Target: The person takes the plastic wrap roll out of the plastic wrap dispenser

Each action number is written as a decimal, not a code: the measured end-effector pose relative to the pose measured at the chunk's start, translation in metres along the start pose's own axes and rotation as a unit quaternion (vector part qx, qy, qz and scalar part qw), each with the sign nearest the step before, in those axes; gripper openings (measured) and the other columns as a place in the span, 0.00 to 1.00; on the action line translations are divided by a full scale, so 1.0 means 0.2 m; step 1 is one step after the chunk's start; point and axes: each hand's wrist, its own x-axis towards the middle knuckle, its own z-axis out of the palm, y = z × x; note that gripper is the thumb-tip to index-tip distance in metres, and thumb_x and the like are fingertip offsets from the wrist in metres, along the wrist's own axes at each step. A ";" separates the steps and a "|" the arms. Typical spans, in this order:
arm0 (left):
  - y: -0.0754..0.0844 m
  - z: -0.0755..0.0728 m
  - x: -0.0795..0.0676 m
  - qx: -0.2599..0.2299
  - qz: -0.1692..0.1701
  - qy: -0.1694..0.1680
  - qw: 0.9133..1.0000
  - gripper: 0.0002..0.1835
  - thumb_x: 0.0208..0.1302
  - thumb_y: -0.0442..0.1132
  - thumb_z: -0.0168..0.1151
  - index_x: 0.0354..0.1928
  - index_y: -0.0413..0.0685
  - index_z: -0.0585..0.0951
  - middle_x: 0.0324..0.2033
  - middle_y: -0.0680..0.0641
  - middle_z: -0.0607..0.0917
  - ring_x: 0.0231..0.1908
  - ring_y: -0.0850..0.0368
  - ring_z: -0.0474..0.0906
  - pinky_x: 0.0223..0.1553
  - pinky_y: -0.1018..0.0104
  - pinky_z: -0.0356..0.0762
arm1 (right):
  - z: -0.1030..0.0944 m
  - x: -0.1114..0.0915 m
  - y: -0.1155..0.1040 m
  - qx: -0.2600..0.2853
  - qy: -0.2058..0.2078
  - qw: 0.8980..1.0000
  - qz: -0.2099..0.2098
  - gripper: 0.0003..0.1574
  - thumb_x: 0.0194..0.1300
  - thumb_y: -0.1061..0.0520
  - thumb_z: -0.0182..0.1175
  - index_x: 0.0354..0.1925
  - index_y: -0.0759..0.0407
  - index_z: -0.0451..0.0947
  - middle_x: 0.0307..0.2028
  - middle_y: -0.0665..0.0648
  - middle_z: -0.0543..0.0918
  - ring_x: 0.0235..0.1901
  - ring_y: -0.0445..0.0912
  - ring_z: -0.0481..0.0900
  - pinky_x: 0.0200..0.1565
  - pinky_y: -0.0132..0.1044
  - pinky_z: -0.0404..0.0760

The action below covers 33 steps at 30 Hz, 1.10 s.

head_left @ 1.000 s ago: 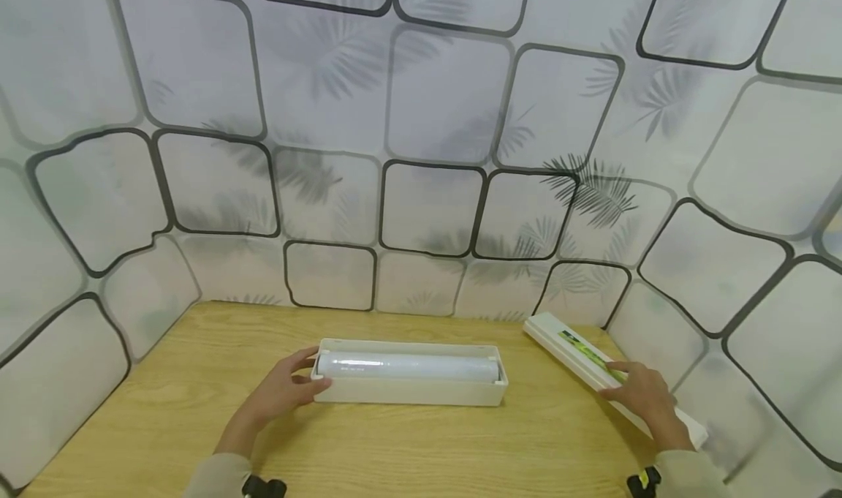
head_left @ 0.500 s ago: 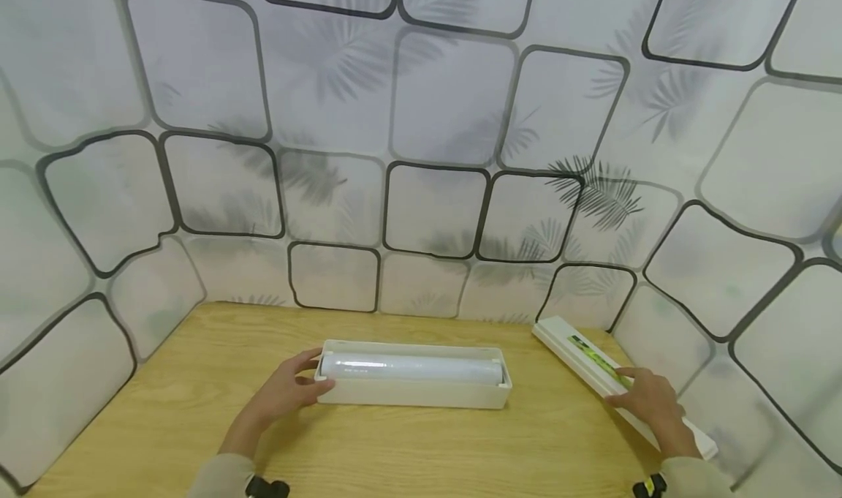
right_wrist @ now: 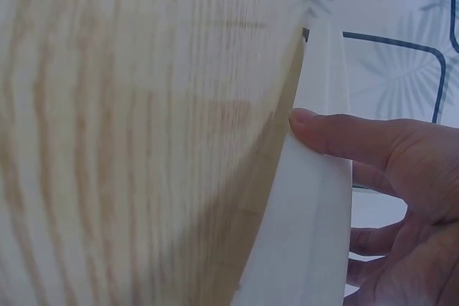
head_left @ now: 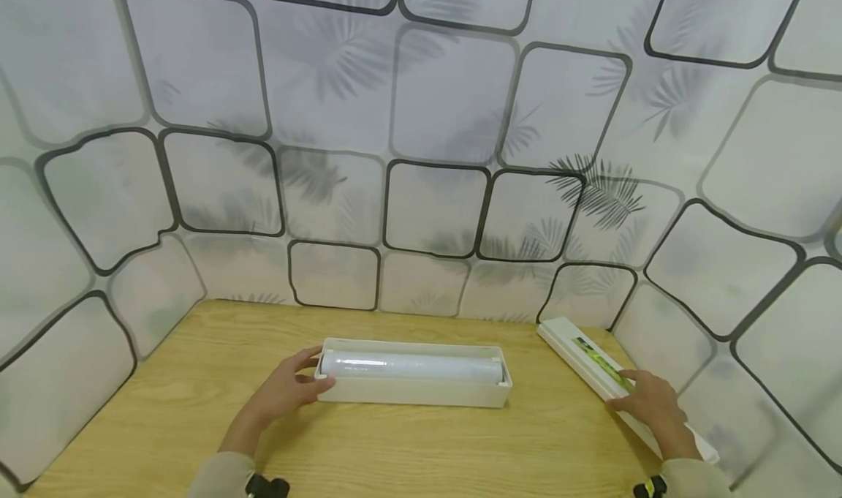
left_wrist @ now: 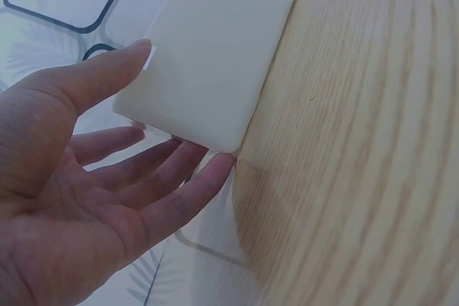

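A long white box (head_left: 414, 393) lies on the wooden table in the head view, its top uncovered. Inside it is a roll of clear plastic film (head_left: 411, 368). My left hand (head_left: 283, 392) holds the box's left end, thumb on the front wall and fingers around the end, as the left wrist view shows on the white wall (left_wrist: 215, 55). At the right, a long white lid (head_left: 567, 344) with a green label lies slantwise. My right hand (head_left: 651, 403) grips it across its width. In the right wrist view the thumb presses the lid's near edge (right_wrist: 301, 213); the other fingertips are hidden behind it.
The light wooden table (head_left: 421, 447) reaches back to a patterned wall covering (head_left: 434, 205) with rounded squares and leaf prints. This covering also closes in both sides. The lid's far end lies near the back right corner.
The lid and my right hand have shifted slightly to the right. My left hand stays at the box's left end, and the whole head view has moved a little.
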 end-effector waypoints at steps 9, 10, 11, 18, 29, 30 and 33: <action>0.01 0.00 -0.01 0.001 -0.004 -0.001 1.000 0.43 0.70 0.43 0.68 0.79 0.36 0.58 0.72 0.23 0.66 0.57 0.41 0.82 0.50 0.53 0.86 | 0.00 0.00 0.01 -0.030 0.000 0.999 -0.015 0.55 0.47 0.43 0.80 0.62 0.75 0.73 0.53 0.84 0.79 0.49 0.79 0.78 0.47 0.67 0.80; 0.01 0.00 -0.01 0.001 -0.004 -0.001 1.000 0.43 0.70 0.43 0.68 0.79 0.37 0.58 0.72 0.23 0.66 0.57 0.41 0.82 0.50 0.53 0.86 | 0.00 0.00 0.01 -0.030 -0.003 0.999 -0.012 0.55 0.47 0.42 0.80 0.63 0.75 0.73 0.53 0.84 0.79 0.48 0.79 0.78 0.47 0.67 0.80; 0.01 0.00 -0.01 0.001 -0.003 -0.001 1.000 0.43 0.70 0.43 0.68 0.79 0.37 0.58 0.72 0.23 0.66 0.57 0.41 0.82 0.50 0.53 0.86 | 0.00 0.00 0.01 -0.031 -0.006 0.999 -0.009 0.55 0.47 0.42 0.80 0.63 0.75 0.73 0.54 0.84 0.79 0.49 0.79 0.78 0.48 0.67 0.79; 0.00 0.00 0.00 0.002 -0.008 -0.002 1.000 0.43 0.70 0.44 0.68 0.79 0.37 0.58 0.72 0.24 0.66 0.58 0.41 0.82 0.51 0.52 0.86 | 0.00 0.00 0.01 -0.031 -0.017 0.999 0.005 0.57 0.48 0.42 0.80 0.64 0.76 0.71 0.55 0.85 0.77 0.51 0.80 0.75 0.52 0.71 0.76; 0.02 0.00 0.00 0.006 -0.012 -0.001 1.000 0.43 0.70 0.44 0.68 0.79 0.37 0.58 0.72 0.24 0.66 0.58 0.41 0.81 0.50 0.53 0.86 | 0.01 -0.02 -0.01 -0.007 -0.039 0.999 0.036 0.65 0.48 0.39 0.81 0.68 0.76 0.64 0.57 0.89 0.70 0.55 0.86 0.67 0.49 0.77 0.75; 0.02 0.00 0.00 0.005 -0.011 -0.001 1.000 0.43 0.70 0.44 0.68 0.79 0.37 0.59 0.72 0.24 0.66 0.58 0.41 0.81 0.50 0.53 0.86 | 0.01 -0.02 0.00 -0.004 -0.042 0.998 0.039 0.65 0.48 0.39 0.81 0.69 0.76 0.63 0.56 0.90 0.69 0.55 0.86 0.66 0.49 0.78 0.75; 0.02 0.00 -0.01 0.004 -0.011 -0.002 1.000 0.43 0.70 0.44 0.69 0.79 0.37 0.58 0.72 0.24 0.65 0.58 0.40 0.81 0.50 0.53 0.86 | 0.01 -0.02 -0.01 -0.006 -0.046 0.998 0.036 0.66 0.49 0.39 0.81 0.69 0.77 0.62 0.55 0.89 0.68 0.54 0.86 0.66 0.48 0.78 0.75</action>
